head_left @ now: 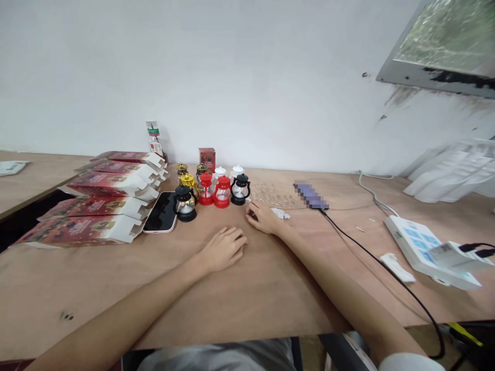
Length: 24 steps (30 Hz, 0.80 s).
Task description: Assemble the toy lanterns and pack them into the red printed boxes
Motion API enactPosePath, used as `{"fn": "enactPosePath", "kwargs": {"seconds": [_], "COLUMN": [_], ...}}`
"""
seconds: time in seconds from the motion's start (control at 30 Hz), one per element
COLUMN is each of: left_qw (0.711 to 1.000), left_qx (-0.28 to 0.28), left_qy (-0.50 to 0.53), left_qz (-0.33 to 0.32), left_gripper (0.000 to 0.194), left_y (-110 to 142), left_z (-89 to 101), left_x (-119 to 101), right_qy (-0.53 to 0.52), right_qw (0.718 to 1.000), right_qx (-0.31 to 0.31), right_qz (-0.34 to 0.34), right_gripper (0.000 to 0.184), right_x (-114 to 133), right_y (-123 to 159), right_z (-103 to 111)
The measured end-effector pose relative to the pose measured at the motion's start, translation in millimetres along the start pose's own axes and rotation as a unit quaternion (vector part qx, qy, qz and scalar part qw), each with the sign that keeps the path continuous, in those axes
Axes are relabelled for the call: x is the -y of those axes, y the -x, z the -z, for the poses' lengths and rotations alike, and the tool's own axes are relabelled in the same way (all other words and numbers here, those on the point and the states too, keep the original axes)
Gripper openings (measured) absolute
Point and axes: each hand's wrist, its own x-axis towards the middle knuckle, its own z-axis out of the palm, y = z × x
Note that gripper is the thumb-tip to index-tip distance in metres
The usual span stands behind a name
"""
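My left hand [224, 249] lies flat on the wooden table [247, 288], fingers stretched out and holding nothing. My right hand [264, 217] rests further back, fingers curled around a small dark thing I cannot make out. Just beyond both hands stand several miniature lanterns: a black one [185, 203] by the phone, a gold one [189, 182], two red ones [214, 190], another black one [240, 189] and white ones [228, 171] behind. Small clear pieces [273, 195] and white bits [281, 213] lie right of my right hand.
Flattened red and white cartons [104, 198] are stacked at the left, a phone [161, 212] beside them. A small red box [207, 158] and a bottle [154, 139] stand by the wall. A black cable [379, 263] crosses right; a white power strip [429, 250] lies there.
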Motion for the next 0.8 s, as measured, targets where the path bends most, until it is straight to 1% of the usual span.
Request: {"fn": "enactPosePath", "kwargs": {"seconds": [0.2, 0.33, 0.47, 0.53, 0.67, 0.8], "left_qw": [1.000, 1.000, 1.000, 1.000, 1.000, 1.000], "left_qx": [0.006, 0.004, -0.030, -0.025, 0.001, -0.003], "left_qy": [-0.004, -0.001, 0.000, -0.005, -0.008, -0.006], "left_qz": [0.002, 0.001, 0.001, -0.001, -0.006, -0.006], "left_gripper": [0.018, 0.019, 0.028, 0.024, 0.018, 0.017], "left_y": [-0.5, -0.4, 0.5, 0.9, 0.8, 0.2], "left_z": [0.4, 0.2, 0.1, -0.2, -1.0, -1.9], "left_x": [-0.1, -0.3, -1.2, -1.3, -0.2, 1.4], "right_qy": [-0.029, 0.013, 0.047, 0.050, 0.050, 0.089], "right_qw": [0.999, 0.999, 0.998, 0.998, 0.996, 0.990], "right_qx": [-0.010, -0.023, -0.028, -0.028, -0.064, -0.105], "right_qz": [-0.020, -0.031, -0.034, -0.041, -0.043, -0.042], "right_gripper": [0.007, 0.018, 0.024, 0.027, 0.028, 0.017], "right_x": [2.3, 3.9, 5.3, 8.3, 19.2, 24.4], "right_y": [1.5, 5.6, 8.1, 10.4, 28.3, 59.1], "right_z": [0.3, 3.3, 4.6, 5.2, 10.8, 20.9]}}
